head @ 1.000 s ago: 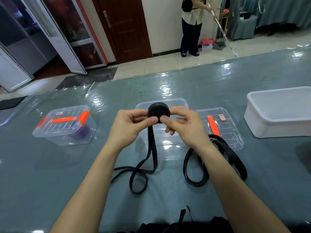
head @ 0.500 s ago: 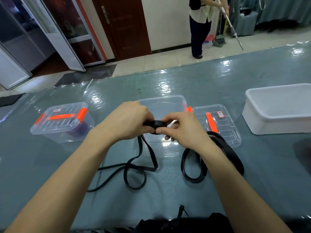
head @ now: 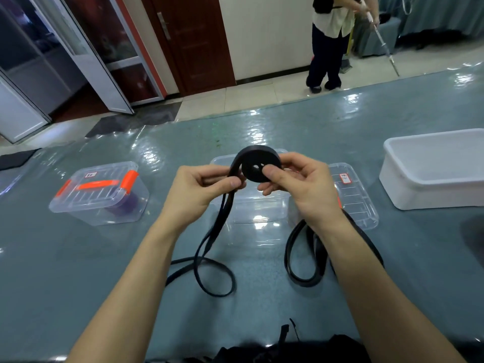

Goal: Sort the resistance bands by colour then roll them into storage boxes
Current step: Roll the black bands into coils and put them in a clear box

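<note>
Above rim of open box (head: 258, 205), right hand (head: 306, 191) pinches black band roll (head: 255, 165), left hand (head: 196, 191) grips tail (head: 222, 218).

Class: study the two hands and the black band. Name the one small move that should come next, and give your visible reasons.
Probably wind one more turn onto the black coil. The right hand pinches the coil, the left hand pinches the tail just where it leaves the coil, and much of that tail lies unrolled on the table. Boxing it now seems premature.
</note>
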The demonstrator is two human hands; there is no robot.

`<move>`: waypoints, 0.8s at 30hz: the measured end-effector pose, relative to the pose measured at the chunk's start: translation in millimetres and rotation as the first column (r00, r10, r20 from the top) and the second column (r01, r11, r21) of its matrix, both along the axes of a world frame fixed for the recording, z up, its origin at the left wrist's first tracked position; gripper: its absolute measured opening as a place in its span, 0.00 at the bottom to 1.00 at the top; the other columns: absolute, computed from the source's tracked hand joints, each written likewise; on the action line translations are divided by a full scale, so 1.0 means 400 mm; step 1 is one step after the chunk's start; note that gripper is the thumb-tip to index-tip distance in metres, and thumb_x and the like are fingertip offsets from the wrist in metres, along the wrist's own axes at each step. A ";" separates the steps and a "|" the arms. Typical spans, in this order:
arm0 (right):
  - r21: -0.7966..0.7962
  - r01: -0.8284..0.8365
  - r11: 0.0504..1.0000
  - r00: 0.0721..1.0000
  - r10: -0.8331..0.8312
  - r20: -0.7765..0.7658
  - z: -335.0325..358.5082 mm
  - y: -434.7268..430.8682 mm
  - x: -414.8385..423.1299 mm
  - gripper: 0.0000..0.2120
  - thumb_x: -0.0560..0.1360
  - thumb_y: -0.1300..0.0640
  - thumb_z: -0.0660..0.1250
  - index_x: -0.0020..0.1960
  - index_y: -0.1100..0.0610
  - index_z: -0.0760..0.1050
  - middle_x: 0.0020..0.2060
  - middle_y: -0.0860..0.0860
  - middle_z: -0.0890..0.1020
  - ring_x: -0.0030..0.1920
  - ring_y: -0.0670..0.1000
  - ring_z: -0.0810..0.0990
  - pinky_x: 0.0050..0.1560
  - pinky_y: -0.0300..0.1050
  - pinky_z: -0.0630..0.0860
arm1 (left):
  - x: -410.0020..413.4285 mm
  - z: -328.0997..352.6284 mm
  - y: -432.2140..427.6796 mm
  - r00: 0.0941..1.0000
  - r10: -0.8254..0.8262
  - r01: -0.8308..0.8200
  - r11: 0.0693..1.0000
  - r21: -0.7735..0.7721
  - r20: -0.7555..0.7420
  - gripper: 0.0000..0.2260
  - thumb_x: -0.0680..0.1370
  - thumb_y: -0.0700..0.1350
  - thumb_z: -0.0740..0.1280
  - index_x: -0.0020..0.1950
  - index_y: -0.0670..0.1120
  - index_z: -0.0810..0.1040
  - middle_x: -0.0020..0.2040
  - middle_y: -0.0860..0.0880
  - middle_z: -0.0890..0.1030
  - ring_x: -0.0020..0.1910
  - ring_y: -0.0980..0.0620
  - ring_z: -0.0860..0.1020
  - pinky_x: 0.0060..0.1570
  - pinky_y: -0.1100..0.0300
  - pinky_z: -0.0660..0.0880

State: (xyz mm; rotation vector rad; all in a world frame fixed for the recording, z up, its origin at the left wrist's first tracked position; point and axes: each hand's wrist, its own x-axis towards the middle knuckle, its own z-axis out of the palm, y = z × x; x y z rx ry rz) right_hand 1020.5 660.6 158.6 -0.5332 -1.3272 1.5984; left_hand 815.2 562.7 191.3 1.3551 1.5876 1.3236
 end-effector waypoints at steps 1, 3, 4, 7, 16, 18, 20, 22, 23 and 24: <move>-0.034 -0.010 0.999 0.999 0.009 -0.039 0.000 -0.011 -0.013 0.07 0.78 0.66 0.74 0.55 0.65 0.82 0.43 0.59 0.88 0.37 0.57 0.88 0.43 0.47 0.84 | 0.018 -0.013 0.001 0.998 0.024 -0.027 0.999 0.035 0.060 0.15 0.73 0.46 0.77 0.58 0.43 0.88 0.51 0.43 0.90 0.52 0.46 0.89 0.61 0.52 0.83; -0.117 -0.034 0.993 0.992 0.019 -0.125 -0.003 -0.036 -0.043 0.09 0.78 0.63 0.74 0.57 0.66 0.82 0.45 0.62 0.87 0.38 0.57 0.88 0.44 0.45 0.84 | 0.045 -0.030 0.008 0.985 0.057 -0.071 0.994 0.080 0.161 0.14 0.72 0.46 0.77 0.57 0.44 0.88 0.50 0.43 0.90 0.50 0.49 0.89 0.56 0.58 0.83; -0.154 -0.037 0.987 0.987 0.012 -0.159 -0.006 -0.046 -0.058 0.12 0.77 0.60 0.75 0.56 0.66 0.82 0.46 0.62 0.87 0.39 0.57 0.88 0.44 0.45 0.84 | 0.053 -0.034 0.011 0.978 0.070 -0.090 0.992 0.092 0.197 0.15 0.72 0.46 0.77 0.57 0.44 0.88 0.50 0.42 0.90 0.49 0.49 0.89 0.56 0.58 0.82; -0.224 -0.033 0.974 0.979 -0.014 -0.204 -0.017 -0.060 -0.083 0.16 0.73 0.55 0.76 0.56 0.64 0.83 0.50 0.65 0.87 0.40 0.57 0.88 0.45 0.45 0.84 | 0.048 -0.037 0.008 0.967 0.095 -0.117 0.990 0.079 0.235 0.15 0.72 0.49 0.78 0.57 0.46 0.89 0.52 0.41 0.89 0.51 0.46 0.89 0.59 0.54 0.83; -0.135 -0.070 0.988 0.998 0.069 -0.011 -0.047 -0.062 -0.093 0.14 0.76 0.56 0.77 0.59 0.61 0.83 0.49 0.62 0.88 0.42 0.62 0.89 0.48 0.52 0.84 | -0.009 -0.012 -0.017 0.992 0.108 -0.109 0.994 0.017 0.065 0.14 0.72 0.46 0.80 0.56 0.45 0.90 0.52 0.45 0.90 0.55 0.47 0.89 0.66 0.47 0.81; 0.029 -0.089 0.996 0.954 0.077 0.289 -0.051 -0.038 -0.068 0.17 0.75 0.51 0.80 0.62 0.51 0.83 0.50 0.54 0.89 0.39 0.62 0.88 0.42 0.54 0.83 | -0.039 -0.004 -0.031 0.993 0.084 -0.086 0.996 -0.018 -0.089 0.11 0.72 0.45 0.82 0.54 0.48 0.91 0.50 0.48 0.90 0.54 0.49 0.89 0.66 0.46 0.82; 0.197 -0.119 0.973 0.865 0.004 0.501 -0.047 -0.032 -0.054 0.26 0.71 0.45 0.83 0.66 0.43 0.81 0.58 0.43 0.86 0.38 0.54 0.88 0.42 0.52 0.83 | -0.074 0.007 -0.043 0.946 0.021 -0.043 0.997 -0.060 -0.323 0.09 0.73 0.48 0.83 0.53 0.53 0.91 0.46 0.51 0.90 0.50 0.50 0.89 0.61 0.44 0.84; 0.383 -0.176 0.907 0.794 -0.099 0.599 -0.036 -0.047 -0.070 0.27 0.69 0.42 0.83 0.66 0.39 0.81 0.57 0.39 0.84 0.37 0.47 0.85 0.46 0.44 0.81 | -0.097 0.022 -0.046 0.782 -0.064 -0.001 0.994 -0.105 -0.620 0.12 0.72 0.60 0.78 0.52 0.58 0.91 0.42 0.54 0.90 0.45 0.50 0.89 0.51 0.45 0.84; 0.449 -0.217 0.867 0.779 -0.124 0.615 -0.032 -0.056 -0.086 0.22 0.71 0.42 0.82 0.63 0.40 0.83 0.52 0.39 0.84 0.37 0.46 0.84 0.46 0.44 0.80 | -0.104 0.028 -0.044 0.660 -0.102 0.015 0.992 -0.122 -0.744 0.16 0.71 0.65 0.73 0.52 0.59 0.90 0.40 0.54 0.89 0.42 0.49 0.88 0.48 0.46 0.83; 0.490 -0.247 0.836 0.776 -0.132 0.616 -0.031 -0.065 -0.102 0.15 0.73 0.43 0.81 0.59 0.41 0.85 0.46 0.40 0.85 0.37 0.46 0.83 0.45 0.46 0.80 | -0.110 0.032 -0.040 0.536 -0.128 0.029 0.991 -0.133 -0.834 0.18 0.71 0.68 0.70 0.51 0.59 0.90 0.39 0.54 0.89 0.41 0.49 0.88 0.46 0.47 0.82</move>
